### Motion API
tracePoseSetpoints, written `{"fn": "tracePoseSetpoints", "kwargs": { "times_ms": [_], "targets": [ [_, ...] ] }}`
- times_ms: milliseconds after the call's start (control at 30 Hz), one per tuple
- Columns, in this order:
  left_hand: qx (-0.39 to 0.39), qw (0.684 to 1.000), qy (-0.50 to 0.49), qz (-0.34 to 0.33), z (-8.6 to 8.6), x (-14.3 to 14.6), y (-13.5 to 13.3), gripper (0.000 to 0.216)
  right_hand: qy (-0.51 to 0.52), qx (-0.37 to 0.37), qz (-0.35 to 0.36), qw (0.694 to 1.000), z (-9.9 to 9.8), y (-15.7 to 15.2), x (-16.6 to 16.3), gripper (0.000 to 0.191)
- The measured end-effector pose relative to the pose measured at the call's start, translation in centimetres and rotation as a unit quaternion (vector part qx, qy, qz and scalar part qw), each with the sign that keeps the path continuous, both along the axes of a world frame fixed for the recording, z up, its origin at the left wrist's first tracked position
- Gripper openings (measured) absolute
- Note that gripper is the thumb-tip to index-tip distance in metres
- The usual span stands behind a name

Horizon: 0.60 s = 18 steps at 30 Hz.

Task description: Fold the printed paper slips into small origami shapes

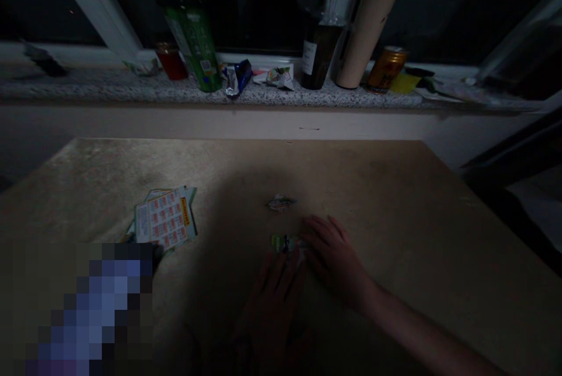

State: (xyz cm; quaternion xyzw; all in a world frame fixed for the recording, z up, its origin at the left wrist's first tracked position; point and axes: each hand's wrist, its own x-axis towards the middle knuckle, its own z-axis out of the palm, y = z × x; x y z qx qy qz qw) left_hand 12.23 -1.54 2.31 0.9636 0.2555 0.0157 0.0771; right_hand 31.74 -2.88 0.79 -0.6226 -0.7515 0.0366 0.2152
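A small flat piece with a green end (pixel 277 242), perhaps a card or wrapper, lies on the table in deep shadow. My left hand (pixel 273 291) rests over its near edge, fingers stretched out and slightly apart. From the right, my right hand (pixel 331 253) reaches over its right end with fingers extended and lying flat. Both hands cover part of the piece, so its full shape is hidden. Just beyond sits a small crumpled scrap (pixel 281 203), touched by neither hand.
Printed cards (pixel 164 221) lie overlapped on the table's left, beside a pixelated blue patch. Along the stone windowsill (pixel 263 96) stand a green bottle (pixel 197 48), a dark bottle (pixel 318 57), a bamboo-like tube (pixel 366 24), an orange can (pixel 386 70), a red jar (pixel 171 62) and crumpled wrappers (pixel 237 77).
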Motion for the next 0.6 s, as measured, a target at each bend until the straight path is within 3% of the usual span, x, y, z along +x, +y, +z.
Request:
{"fn": "tracePoseSetpoints", "kwargs": {
  "times_ms": [600],
  "targets": [
    [0.014,0.999,0.031,-0.004,0.09,-0.08,-0.11,0.064,0.111,0.024,0.014,0.993,0.27,0.47,-0.77,0.018]
  ]
}}
